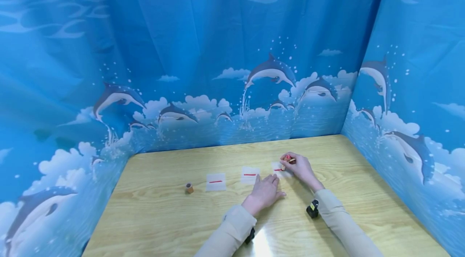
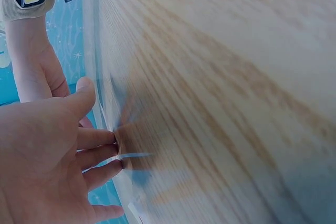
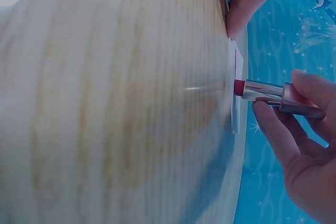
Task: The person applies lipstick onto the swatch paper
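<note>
My right hand point(image 1: 300, 168) pinches an open lipstick point(image 3: 265, 92) with a shiny metallic case. Its red tip is down at the rightmost white paper square point(image 1: 275, 165), at the end of a short red line. My left hand point(image 1: 266, 192) lies with extended fingers, the fingertips resting at the near edge of that square. Further left are two more white squares, the middle one point(image 1: 247, 180) and the left one point(image 1: 216, 188), each bearing one red stroke. A small copper-toned lipstick cap point(image 1: 189, 188) stands left of them all.
The wood-grain table point(image 1: 156, 208) is bounded at the back and right by a blue dolphin-print curtain point(image 1: 203, 67). A black wrist camera point(image 1: 312, 209) hangs under the right sleeve, and another point(image 1: 250, 235) under the left.
</note>
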Available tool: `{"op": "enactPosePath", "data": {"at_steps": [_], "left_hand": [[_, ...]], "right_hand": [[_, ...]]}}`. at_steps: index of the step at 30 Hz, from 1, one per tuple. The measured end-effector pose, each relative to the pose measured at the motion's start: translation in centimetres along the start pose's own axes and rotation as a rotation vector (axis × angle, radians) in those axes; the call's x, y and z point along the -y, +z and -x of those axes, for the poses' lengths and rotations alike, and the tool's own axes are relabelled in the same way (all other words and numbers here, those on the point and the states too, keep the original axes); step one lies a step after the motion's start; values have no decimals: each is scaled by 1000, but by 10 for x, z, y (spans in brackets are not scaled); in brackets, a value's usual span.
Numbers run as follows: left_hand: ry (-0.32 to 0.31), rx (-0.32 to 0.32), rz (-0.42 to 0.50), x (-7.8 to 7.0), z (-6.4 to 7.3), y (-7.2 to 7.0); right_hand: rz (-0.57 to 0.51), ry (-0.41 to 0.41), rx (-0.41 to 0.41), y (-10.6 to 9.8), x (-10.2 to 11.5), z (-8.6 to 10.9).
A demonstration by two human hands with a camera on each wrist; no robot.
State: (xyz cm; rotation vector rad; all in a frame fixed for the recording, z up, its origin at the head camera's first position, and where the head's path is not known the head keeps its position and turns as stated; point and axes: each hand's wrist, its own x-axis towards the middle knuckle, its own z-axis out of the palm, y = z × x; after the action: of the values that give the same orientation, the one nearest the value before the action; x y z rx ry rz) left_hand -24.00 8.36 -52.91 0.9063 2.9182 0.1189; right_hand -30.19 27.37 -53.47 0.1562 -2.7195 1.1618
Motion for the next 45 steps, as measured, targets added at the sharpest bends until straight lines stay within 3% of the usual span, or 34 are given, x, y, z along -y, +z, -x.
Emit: {"op": "enactPosePath", "data": {"at_steps": [21, 37, 45], "left_hand": [[-4, -2, -3, 0, -2, 1], [5, -12, -8, 0, -1, 0], [7, -5, 5, 0, 1, -3]], "right_hand": [[36, 54, 19, -7, 0, 2], [58, 15, -12, -13, -1, 4], [44, 49, -38, -16, -2, 6]]}}
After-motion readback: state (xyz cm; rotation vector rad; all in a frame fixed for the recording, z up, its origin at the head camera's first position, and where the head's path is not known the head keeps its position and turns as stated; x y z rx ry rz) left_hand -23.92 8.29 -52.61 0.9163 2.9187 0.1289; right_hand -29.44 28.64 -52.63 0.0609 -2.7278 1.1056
